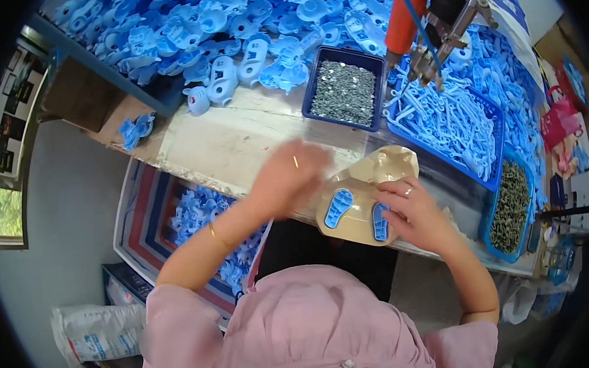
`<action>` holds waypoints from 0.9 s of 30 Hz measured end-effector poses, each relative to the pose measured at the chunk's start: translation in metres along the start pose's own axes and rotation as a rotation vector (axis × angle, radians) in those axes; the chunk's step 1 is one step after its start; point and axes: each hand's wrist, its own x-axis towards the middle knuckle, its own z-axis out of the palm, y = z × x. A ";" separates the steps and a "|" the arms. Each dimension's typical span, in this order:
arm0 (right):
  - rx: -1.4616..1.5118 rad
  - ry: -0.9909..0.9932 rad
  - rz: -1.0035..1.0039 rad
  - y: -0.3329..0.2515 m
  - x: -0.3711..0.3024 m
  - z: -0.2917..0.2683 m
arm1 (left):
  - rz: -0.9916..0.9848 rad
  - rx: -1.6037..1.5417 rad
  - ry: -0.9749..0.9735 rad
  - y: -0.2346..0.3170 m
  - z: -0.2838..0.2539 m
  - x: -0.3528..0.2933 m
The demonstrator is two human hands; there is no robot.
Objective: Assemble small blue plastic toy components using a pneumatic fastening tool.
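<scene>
My left hand (293,176), smeared by motion, hovers over the table just left of a tan moulded holder (358,231); its fingers are too blurred to read. Two blue foot-shaped plastic parts sit in the holder's front: a left foot part (338,207) and a right foot part (380,222). My right hand (414,214) rests at the holder's right side with fingers apart, the fingertips at the right foot part and partly covering it. Raised tan shapes fill the holder's back.
Behind the holder stand a dark blue tray (343,90) of small metal pieces and a blue basket (446,124) of thin blue parts. A red power screwdriver (409,15) hangs above. A blue tray of screws (510,208) is at right. Blue plastic shells (231,26) pile up at the back.
</scene>
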 end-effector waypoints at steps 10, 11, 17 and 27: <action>0.263 0.121 0.210 0.000 0.005 -0.003 | -0.441 0.253 0.229 -0.136 0.003 0.071; 0.285 0.168 0.234 -0.001 0.004 -0.003 | -0.442 0.250 0.229 -0.134 0.001 0.069; 0.579 0.502 0.319 -0.010 0.020 0.001 | -0.634 -1.026 0.481 -0.070 -0.024 0.029; 0.308 0.413 -0.011 -0.068 0.028 -0.024 | -0.564 -1.042 0.229 0.032 0.000 -0.024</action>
